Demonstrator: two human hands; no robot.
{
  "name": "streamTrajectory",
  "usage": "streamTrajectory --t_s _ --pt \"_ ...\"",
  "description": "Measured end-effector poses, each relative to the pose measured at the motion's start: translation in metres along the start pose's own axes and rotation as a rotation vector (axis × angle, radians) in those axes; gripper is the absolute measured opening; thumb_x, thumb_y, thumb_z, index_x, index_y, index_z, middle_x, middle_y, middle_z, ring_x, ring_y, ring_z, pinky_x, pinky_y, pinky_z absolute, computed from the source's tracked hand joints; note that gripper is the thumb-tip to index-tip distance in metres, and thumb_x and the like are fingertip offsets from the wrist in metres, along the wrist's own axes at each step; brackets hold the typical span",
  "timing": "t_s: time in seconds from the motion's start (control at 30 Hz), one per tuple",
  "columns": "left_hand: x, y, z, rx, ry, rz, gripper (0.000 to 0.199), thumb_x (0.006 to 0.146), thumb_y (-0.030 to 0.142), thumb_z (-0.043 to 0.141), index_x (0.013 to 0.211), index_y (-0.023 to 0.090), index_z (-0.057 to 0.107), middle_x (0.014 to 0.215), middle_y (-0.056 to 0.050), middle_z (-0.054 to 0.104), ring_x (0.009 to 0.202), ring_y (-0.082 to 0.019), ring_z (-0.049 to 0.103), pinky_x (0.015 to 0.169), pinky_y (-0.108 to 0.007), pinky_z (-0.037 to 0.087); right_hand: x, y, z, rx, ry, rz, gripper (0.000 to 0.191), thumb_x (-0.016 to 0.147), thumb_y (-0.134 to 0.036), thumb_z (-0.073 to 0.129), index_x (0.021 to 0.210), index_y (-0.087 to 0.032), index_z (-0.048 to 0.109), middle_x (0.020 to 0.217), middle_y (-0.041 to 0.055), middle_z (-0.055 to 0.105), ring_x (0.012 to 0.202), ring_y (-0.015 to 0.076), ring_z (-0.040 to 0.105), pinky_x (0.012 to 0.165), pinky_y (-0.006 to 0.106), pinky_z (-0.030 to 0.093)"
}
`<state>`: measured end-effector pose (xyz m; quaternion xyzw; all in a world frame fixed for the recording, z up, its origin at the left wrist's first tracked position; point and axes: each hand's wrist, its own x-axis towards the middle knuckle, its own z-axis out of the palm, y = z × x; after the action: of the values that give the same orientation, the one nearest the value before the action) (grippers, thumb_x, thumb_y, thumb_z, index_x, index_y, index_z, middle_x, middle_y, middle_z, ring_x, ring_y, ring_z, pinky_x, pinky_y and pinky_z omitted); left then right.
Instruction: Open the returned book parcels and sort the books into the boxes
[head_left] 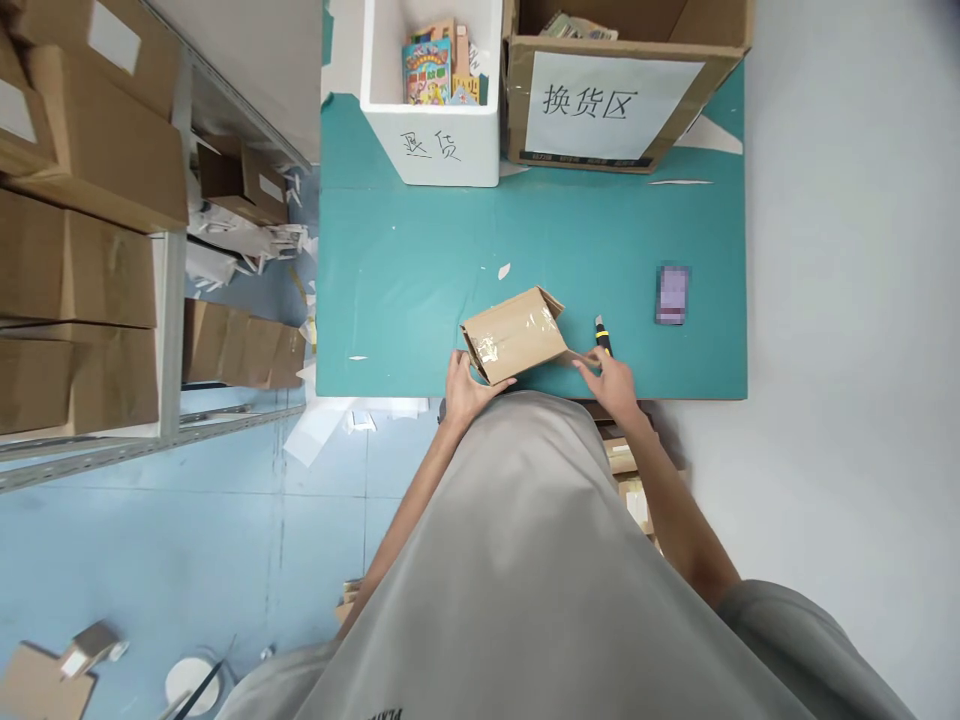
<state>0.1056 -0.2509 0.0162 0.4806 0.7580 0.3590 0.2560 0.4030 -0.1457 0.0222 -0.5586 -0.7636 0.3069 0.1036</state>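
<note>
Spread left fingers (454, 368) are bracing the carton (516, 335) near-left; closed right fingers (601, 358) are pinching its right flap (577, 356), ideally without creasing it.

A green tabletop (420, 250) is being taken up along its far side by a white bin (480, 145), left, and a large cardboard box (517, 115), right. A phone (673, 295) — blurred — is being carried on the right, a utility knife (602, 336) nearer and left of it. Paper scraps (504, 271) are being borne farther left. Whether a small carton (514, 338) is being supported at the near edge cannot be told.
</note>
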Motion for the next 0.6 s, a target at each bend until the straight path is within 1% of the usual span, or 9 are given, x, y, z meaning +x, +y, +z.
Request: streamTrajectory --t_s 0.1,0.13,0.2,0.27,0.37,0.43,0.5,0.57,0.6 --pt "0.002 -0.001 -0.009 -0.168 -0.098 -0.074 0.076 0.060 0.063 0.097 0.110 0.021 0.059 0.114 -0.008 0.063 0.111 -0.029 0.062 0.098 -0.039 0.048 -0.011 -0.006 0.011 -0.093 -0.024 -0.069 0.035 0.109 -0.051 0.046 0.096 -0.023 0.062 0.088 0.0093 0.077 0.076 0.0266 0.069 0.066 0.031 0.036" --pt "0.004 -0.002 -0.013 -0.230 -0.145 -0.090 0.071 0.064 0.061 0.095 0.113 0.021 0.060 0.115 -0.008 0.065 0.113 -0.029 0.063 0.099 -0.038 0.048 -0.013 -0.008 0.014 -0.114 -0.014 -0.074 0.036 0.110 -0.050 0.043 0.096 -0.023 0.062 0.087 0.0097 0.076 0.076 0.0263 0.069 0.065 0.031 0.034" --pt "0.007 -0.004 -0.020 -0.330 -0.185 -0.109 0.053 0.078 0.058 0.086 0.108 0.022 0.062 0.113 -0.005 0.069 0.112 -0.025 0.064 0.100 -0.036 0.047 -0.016 -0.011 0.018 -0.147 0.014 -0.063 0.037 0.111 -0.048 0.040 0.096 -0.022 0.061 0.087 0.0101 0.076 0.074 0.0257 0.068 0.063 0.031 0.030" --pt "0.008 -0.005 -0.024 -0.386 -0.152 -0.122 0.038 0.088 0.057 0.076 0.095 0.022 0.062 0.101 -0.003 0.069 0.104 -0.022 0.065 0.097 -0.033 0.047 -0.017 -0.013 0.019 -0.169 0.023 -0.067 0.037 0.112 -0.047 0.039 0.096 -0.022 0.061 0.087 0.0101 0.075 0.073 0.0251 0.067 0.063 0.031 0.028" --pt "0.009 -0.003 -0.025 -0.435 -0.083 -0.145 0.036 0.094 0.056 0.069 0.085 0.022 0.060 0.086 -0.001 0.065 0.089 -0.018 0.063 0.088 -0.030 0.048 -0.017 -0.014 0.018 -0.192 -0.002 -0.110 0.037 0.112 -0.046 0.038 0.096 -0.022 0.061 0.089 0.0099 0.075 0.075 0.0243 0.066 0.062 0.031 0.027" --pt "0.010 0.001 -0.027 -0.442 -0.062 -0.141 0.033 0.094 0.054 0.071 0.093 0.022 0.066 0.080 0.001 0.062 0.082 -0.017 0.061 0.085 -0.030 0.049 -0.017 -0.016 0.018 -0.203 -0.029 -0.138 0.037 0.113 -0.044 0.037 0.096 -0.022 0.062 0.092 0.0098 0.075 0.074 0.0235 0.065 0.062 0.031 0.026" --pt "0.011 0.005 -0.029 -0.416 -0.061 -0.115 0.033 0.095 0.051 0.071 0.110 0.021 0.070 0.076 0.002 0.059 0.078 -0.017 0.060 0.087 -0.030 0.049 -0.016 -0.017 0.018 -0.213 -0.051 -0.154 0.036 0.113 -0.043 0.037 0.098 -0.022 0.062 0.097 0.0101 0.076 0.074 0.0231 0.065 0.061 0.031 0.027" --pt "0.010 0.007 -0.031 -0.402 -0.055 -0.088 0.040 0.096 0.047 0.072 0.127 0.022 0.067 0.073 0.004 0.057 0.076 -0.016 0.059 0.087 -0.031 0.050 -0.015 -0.017 0.017 -0.216 -0.064 -0.146 0.035 0.112 -0.043 0.038 0.100 -0.021 0.063 0.100 0.0110 0.076 0.075 0.0239 0.067 0.061 0.031 0.029" --pt "0.009 0.007 -0.031 -0.414 -0.041 -0.085 0.043 0.096 0.046 0.072 0.130 0.022 0.063 0.074 0.005 0.057 0.074 -0.016 0.059 0.085 -0.031 0.050 -0.014 -0.017 0.017 -0.208 -0.071 -0.133 0.035 0.112 -0.043 0.039 0.101 -0.021 0.063 0.100 0.0115 0.077 0.076 0.0248 0.068 0.062 0.031 0.031"
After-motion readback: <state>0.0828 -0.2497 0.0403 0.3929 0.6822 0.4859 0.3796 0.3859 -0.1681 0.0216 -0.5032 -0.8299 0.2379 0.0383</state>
